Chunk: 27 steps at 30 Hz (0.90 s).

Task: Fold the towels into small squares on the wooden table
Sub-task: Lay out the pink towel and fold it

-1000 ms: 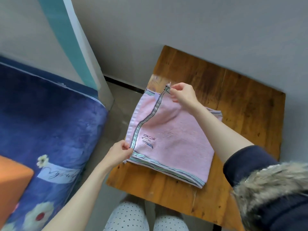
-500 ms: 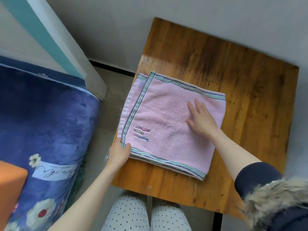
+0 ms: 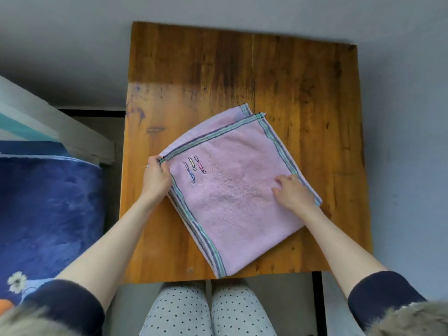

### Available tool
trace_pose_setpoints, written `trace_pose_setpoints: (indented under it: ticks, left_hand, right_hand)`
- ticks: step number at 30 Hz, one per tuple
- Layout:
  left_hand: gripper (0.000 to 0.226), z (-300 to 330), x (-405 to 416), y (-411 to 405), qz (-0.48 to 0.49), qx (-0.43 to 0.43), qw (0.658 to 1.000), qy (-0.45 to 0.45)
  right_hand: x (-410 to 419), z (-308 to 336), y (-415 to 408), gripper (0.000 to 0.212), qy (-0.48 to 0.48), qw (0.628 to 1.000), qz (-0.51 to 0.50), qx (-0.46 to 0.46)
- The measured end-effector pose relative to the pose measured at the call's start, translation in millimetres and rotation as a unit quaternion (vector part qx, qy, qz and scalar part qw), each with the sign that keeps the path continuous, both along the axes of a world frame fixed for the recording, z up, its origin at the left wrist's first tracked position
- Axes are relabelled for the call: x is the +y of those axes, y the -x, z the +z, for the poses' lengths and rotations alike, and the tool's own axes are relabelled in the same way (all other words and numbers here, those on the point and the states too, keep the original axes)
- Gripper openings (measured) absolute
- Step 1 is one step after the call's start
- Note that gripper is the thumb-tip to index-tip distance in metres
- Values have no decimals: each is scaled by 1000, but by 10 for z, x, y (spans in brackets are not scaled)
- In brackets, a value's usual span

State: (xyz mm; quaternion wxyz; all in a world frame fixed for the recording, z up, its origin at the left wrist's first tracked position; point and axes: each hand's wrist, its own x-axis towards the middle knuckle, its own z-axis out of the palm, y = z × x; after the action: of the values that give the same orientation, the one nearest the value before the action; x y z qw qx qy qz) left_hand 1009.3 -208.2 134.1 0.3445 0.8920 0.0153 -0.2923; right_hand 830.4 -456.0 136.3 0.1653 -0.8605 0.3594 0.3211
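Fingers (image 3: 158, 166) of your left hand (image 3: 155, 180) pinch the pink towel (image 3: 232, 190) corner; your right hand (image 3: 293, 192) rests loosely spread on it. Folded on the tabletop (image 3: 194, 69), it looks soft and limp, so take it by the corners.

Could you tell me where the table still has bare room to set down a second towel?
The table is bare beyond the towel, up to the wall-side edge. A narrower strip runs along the right edge. The near half is crowded by towel and both hands.
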Motion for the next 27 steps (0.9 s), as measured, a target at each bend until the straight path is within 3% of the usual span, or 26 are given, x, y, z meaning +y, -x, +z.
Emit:
trace_pose_setpoints:
  ticks: [7, 10, 12, 17, 22, 27]
  left_hand:
    - [32, -37, -369, -88, -32, -24, 999, -5]
    - [31, -68, -439, -89, -38, -27, 999, -9]
    - [32, -89, -471, -102, -37, -28, 999, -8]
    - [31, -109, -484, -96, -21, -58, 998, -16]
    - [25, -107, -450, -74, 9, -85, 996, 9]
    - [30, -20, -305, -103, 76, 38, 984, 159]
  right_hand:
    - [-109, 66, 217, 28, -73, 994, -38, 75]
    - [-237, 114, 179, 34, -139, 979, -116, 89]
    - [-348, 110, 124, 36, -133, 975, -170, 56]
    - [-652, 25, -228, 31, 14, 967, -194, -161]
    - [-805, -128, -658, 35, -60, 921, -315, -220]
    - [-805, -50, -688, 19, -195, 843, -437, -243]
